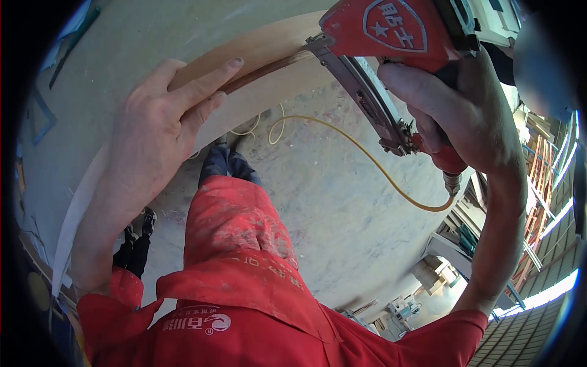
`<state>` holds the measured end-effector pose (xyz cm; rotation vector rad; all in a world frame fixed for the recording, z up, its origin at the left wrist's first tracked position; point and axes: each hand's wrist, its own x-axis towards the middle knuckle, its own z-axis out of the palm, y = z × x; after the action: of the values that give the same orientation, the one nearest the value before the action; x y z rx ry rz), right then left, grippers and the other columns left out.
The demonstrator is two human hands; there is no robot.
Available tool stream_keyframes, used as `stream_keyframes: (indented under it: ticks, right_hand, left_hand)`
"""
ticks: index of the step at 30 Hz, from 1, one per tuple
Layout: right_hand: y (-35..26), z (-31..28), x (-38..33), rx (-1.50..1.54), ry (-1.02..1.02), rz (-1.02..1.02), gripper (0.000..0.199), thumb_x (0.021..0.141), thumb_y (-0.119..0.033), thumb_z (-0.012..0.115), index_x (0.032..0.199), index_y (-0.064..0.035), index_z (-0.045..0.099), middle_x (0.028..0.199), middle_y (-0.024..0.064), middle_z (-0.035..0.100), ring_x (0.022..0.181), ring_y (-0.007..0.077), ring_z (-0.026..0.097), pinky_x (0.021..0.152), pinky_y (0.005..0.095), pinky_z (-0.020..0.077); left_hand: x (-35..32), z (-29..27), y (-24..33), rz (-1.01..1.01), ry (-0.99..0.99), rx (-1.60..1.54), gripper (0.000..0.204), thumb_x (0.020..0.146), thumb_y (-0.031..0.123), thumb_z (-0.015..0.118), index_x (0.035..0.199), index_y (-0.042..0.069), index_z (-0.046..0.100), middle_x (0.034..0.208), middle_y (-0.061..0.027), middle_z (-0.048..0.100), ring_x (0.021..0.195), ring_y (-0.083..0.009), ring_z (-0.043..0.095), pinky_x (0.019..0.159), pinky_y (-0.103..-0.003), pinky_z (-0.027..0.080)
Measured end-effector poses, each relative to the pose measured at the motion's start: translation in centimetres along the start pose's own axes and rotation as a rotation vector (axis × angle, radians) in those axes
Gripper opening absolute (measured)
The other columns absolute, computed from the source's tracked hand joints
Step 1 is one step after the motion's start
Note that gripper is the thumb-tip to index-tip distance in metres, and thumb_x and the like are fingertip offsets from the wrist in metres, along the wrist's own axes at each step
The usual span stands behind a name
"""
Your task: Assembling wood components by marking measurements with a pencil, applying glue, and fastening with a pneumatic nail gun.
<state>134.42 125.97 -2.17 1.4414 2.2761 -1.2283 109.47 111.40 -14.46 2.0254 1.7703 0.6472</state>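
A red air nail gun is in my right hand, whose fingers wrap round its handle. The gun's nose touches or nearly touches the edge of a curved wooden panel at the top of the view. The long metal magazine slants down and right from the nose. My left hand grips the panel farther left, with its fingertips near a dark brown strip along the edge. Part of the left fingers is hidden behind the wood. A yellow air hose joins the handle's lower end.
The hose loops across the stained concrete floor in front of my feet. Another person's legs in dark trousers stand at the left. Stacked wooden strips and boards line the right side. A machine or tools stand at the lower right.
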Motion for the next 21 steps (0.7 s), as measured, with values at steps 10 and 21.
stream_keyframes:
  ticks: [10,21]
  right_hand:
    - [-1.7,0.1,-1.2,0.016,0.009,-0.098,0.028,0.093,-0.028,0.065,0.100,-0.0007,0.065,0.052,0.0011,0.054,0.038,0.0100,0.051,0.041,0.0254,0.0443]
    - [-5.0,0.8,-3.5,-0.106,0.069,-0.083,0.028,0.094,-0.028,0.065,0.098,-0.0003,0.064,0.055,0.0014,0.055,0.039,0.0090,0.052,0.041,0.0261,0.0448]
  left_hand:
    - [-0.9,-1.7,0.7,0.016,-0.010,0.090,0.040,0.090,0.019,0.072,0.129,0.027,0.070,0.093,-0.0133,0.061,0.080,-0.0337,0.066,0.071,-0.044,0.056]
    - [-4.8,-6.5,-0.1,0.048,0.010,-0.046,0.036,0.093,0.017,0.067,0.129,0.022,0.070,0.099,-0.0174,0.062,0.090,-0.0380,0.065,0.079,-0.047,0.054]
